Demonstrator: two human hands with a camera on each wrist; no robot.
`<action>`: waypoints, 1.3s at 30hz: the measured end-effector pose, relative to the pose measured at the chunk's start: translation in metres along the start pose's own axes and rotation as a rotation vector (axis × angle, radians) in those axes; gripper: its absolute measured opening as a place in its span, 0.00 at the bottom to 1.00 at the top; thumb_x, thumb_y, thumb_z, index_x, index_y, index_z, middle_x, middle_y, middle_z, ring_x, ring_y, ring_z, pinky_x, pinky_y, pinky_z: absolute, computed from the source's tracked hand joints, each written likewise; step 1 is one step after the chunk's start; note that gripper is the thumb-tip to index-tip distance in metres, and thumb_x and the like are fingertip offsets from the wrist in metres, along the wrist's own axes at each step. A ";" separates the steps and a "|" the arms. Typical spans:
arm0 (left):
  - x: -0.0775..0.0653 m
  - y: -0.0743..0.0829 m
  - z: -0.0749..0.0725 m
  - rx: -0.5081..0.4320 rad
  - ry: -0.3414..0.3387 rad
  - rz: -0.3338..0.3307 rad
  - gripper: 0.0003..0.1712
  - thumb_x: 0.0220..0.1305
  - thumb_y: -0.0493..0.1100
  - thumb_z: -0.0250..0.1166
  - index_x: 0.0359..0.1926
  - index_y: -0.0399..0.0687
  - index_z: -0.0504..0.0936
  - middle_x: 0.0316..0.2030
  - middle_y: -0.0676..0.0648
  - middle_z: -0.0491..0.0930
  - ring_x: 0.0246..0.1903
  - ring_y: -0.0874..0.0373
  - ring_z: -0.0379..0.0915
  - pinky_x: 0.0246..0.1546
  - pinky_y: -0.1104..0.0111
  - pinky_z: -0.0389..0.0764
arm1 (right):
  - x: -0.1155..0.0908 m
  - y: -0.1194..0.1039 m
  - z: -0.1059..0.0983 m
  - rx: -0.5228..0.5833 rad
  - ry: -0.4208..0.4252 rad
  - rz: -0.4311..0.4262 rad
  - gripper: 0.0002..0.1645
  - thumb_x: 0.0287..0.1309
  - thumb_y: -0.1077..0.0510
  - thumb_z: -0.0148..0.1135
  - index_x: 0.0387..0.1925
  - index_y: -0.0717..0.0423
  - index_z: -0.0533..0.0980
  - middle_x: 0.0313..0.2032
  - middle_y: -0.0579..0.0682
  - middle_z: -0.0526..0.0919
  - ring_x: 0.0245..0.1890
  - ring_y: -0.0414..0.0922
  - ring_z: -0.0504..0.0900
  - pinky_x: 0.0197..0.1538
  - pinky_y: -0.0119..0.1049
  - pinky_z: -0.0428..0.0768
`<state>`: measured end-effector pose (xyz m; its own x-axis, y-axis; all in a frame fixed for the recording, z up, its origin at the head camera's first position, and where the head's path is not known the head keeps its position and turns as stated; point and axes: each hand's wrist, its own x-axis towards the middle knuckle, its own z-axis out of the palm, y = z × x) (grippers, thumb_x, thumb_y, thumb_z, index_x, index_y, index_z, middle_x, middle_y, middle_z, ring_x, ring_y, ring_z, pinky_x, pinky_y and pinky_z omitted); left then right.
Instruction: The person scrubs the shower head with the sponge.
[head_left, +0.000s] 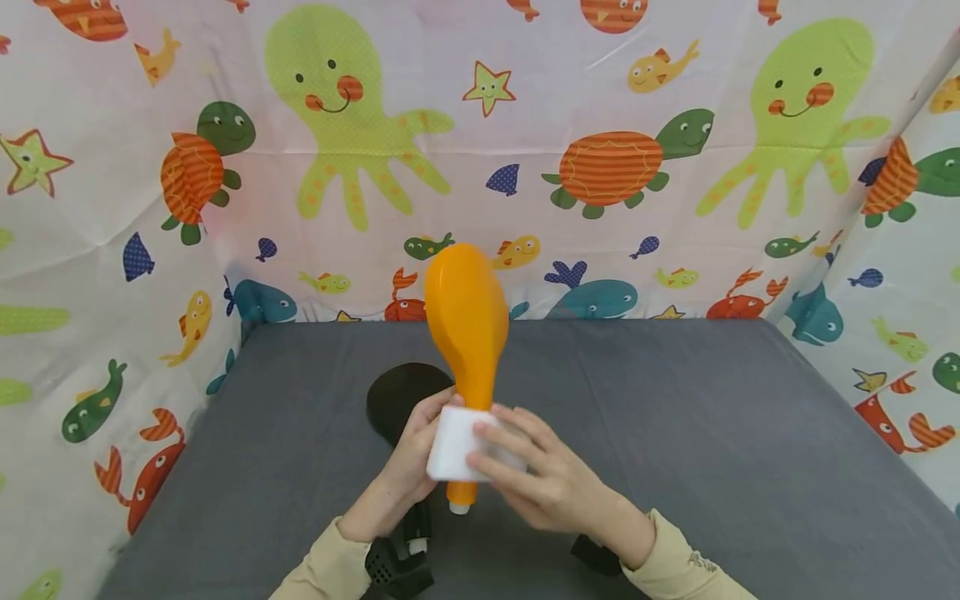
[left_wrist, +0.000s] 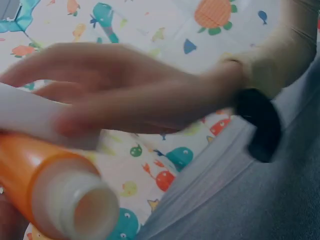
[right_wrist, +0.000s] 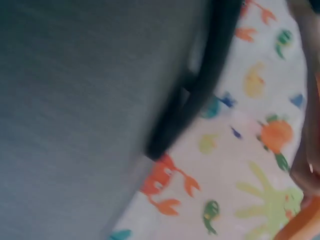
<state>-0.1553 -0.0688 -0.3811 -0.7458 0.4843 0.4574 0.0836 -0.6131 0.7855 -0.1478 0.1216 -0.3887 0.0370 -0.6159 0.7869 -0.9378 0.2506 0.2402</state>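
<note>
An orange shower head [head_left: 468, 317] stands upright in the head view, its broad head at the top. My left hand [head_left: 411, 450] holds it by the handle from the left side. With its fingers and thumb, my right hand [head_left: 551, 479] grips a white sponge-like block [head_left: 453, 442], which lies against the lower handle and hides part of it. The left wrist view shows the handle's white threaded end [left_wrist: 92, 210] close up, the white block [left_wrist: 35, 110] over the orange, and the blurred right hand [left_wrist: 120, 85].
A black shower head [head_left: 401, 392] lies on the grey table [head_left: 675, 417] behind the left hand, its white-tipped handle toward me. It appears blurred in the right wrist view. A curtain [head_left: 495, 150] printed with sea animals surrounds the table at the back and sides.
</note>
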 end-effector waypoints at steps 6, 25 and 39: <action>0.000 -0.003 0.002 0.007 -0.065 0.031 0.17 0.73 0.35 0.42 0.55 0.41 0.74 0.44 0.47 0.76 0.40 0.57 0.74 0.46 0.66 0.77 | 0.022 0.025 -0.004 0.074 0.204 0.253 0.23 0.64 0.56 0.54 0.59 0.59 0.69 0.60 0.64 0.64 0.61 0.62 0.61 0.63 0.46 0.64; 0.002 -0.003 -0.004 -0.037 -0.102 0.038 0.18 0.74 0.37 0.40 0.55 0.44 0.74 0.45 0.51 0.75 0.42 0.60 0.73 0.45 0.70 0.75 | 0.010 0.010 -0.001 0.021 0.048 0.096 0.18 0.66 0.58 0.51 0.55 0.58 0.72 0.59 0.63 0.68 0.60 0.62 0.63 0.64 0.49 0.61; 0.001 0.002 -0.004 -0.112 -0.047 -0.019 0.21 0.74 0.38 0.35 0.56 0.42 0.72 0.47 0.47 0.74 0.40 0.57 0.73 0.45 0.68 0.75 | -0.013 -0.017 0.006 0.013 -0.083 -0.008 0.18 0.66 0.59 0.50 0.55 0.58 0.73 0.57 0.61 0.72 0.60 0.61 0.64 0.64 0.50 0.60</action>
<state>-0.1587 -0.0720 -0.3811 -0.7142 0.5239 0.4641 -0.0064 -0.6680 0.7441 -0.1347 0.1210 -0.4065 0.0160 -0.6776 0.7352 -0.9421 0.2360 0.2380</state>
